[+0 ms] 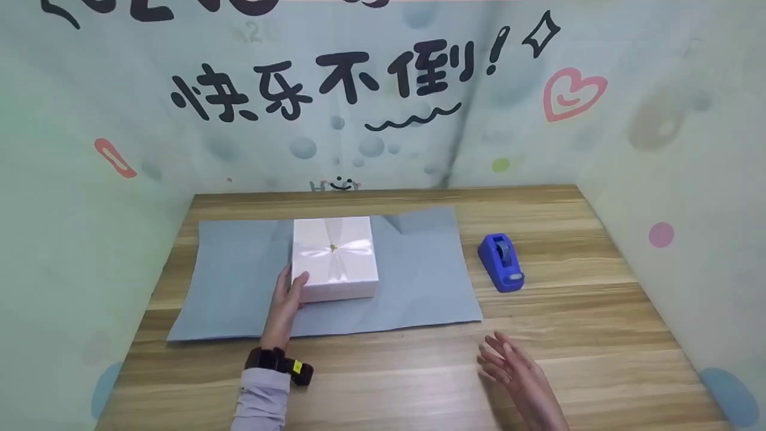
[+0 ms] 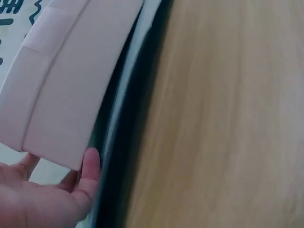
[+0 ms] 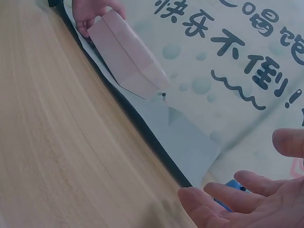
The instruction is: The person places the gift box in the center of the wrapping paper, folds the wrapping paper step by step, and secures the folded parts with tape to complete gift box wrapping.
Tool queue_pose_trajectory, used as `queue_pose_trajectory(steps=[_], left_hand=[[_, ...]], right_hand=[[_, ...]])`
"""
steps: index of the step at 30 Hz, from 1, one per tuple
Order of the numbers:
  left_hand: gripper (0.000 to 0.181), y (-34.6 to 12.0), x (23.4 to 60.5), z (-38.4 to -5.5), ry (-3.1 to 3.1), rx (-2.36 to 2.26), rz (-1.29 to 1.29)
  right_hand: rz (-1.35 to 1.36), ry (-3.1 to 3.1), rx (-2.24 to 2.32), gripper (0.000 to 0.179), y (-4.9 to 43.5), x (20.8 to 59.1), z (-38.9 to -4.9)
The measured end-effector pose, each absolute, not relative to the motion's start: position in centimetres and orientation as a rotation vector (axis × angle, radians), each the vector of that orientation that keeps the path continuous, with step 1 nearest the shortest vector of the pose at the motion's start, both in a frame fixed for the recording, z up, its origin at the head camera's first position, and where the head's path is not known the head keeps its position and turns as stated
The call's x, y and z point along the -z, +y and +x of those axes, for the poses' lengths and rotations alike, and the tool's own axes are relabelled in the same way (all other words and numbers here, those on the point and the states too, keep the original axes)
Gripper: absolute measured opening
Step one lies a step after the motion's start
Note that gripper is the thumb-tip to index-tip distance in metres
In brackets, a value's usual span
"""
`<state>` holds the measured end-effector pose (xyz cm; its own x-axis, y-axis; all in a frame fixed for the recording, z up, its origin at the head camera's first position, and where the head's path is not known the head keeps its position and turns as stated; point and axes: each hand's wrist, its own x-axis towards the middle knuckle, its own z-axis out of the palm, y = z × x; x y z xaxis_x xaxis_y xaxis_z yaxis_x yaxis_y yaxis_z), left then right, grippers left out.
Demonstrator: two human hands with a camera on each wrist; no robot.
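A white gift box [image 1: 335,257] with a pale ribbon crossed over its lid lies over a grey-blue sheet of wrapping paper [image 1: 419,269]. My left hand [image 1: 286,302] grips the box at its left end, thumb near the front left corner of the lid. The left wrist view shows fingers [image 2: 90,164] at the lower edge of that end, close over the paper. Over the wood at the front right, my right hand [image 1: 517,374] holds nothing, its fingers loosely spread. Part of the left fingers is hidden behind the box in the head view.
A blue tape dispenser [image 1: 501,263] stands on the wooden table [image 1: 568,311], right of the paper. Printed cloth walls [image 1: 389,137] close off the back and both sides. The paper's front edge [image 3: 130,109] rises slightly off the table.
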<state>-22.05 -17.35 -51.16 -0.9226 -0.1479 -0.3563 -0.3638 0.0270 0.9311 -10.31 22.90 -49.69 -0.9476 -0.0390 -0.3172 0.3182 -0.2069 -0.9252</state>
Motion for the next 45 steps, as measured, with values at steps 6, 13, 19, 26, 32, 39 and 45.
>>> queue_pose_trajectory(steps=[6, 13, 19, 26, 32, 39, 45], left_hand=[[0.079, -17.3, 51.3, -22.2, 2.209, -1.992, -0.505], [0.083, -17.3, 51.2, -22.0, 2.185, -1.999, -0.587], [0.086, -17.3, 51.3, -22.2, 2.157, -2.002, -0.624], [0.088, -17.4, 51.4, -21.8, 2.158, -2.006, -0.675], [0.073, -16.9, 50.9, -21.0, 2.26, -2.086, -0.718], [0.057, -15.6, 49.3, -20.1, 2.478, -2.01, -0.615], [0.047, -15.3, 47.9, -18.9, 2.631, -1.954, -0.478]], right_hand=[[0.288, 1.802, 2.248, 0.059, 22.6, 50.1, -11.1], [0.395, 1.794, 2.293, 0.055, 22.4, 50.5, -13.1], [0.487, 1.762, 2.301, 0.061, 22.8, 51.0, -15.3], [0.516, 1.577, 2.413, 0.036, 22.4, 51.9, -17.4], [0.437, 1.71, 2.249, 0.025, 21.5, 52.5, -19.1], [0.372, 1.929, 2.057, 0.02, 20.5, 51.4, -19.6], [0.283, 2.09, 2.009, 0.026, 20.2, 50.1, -18.3]])
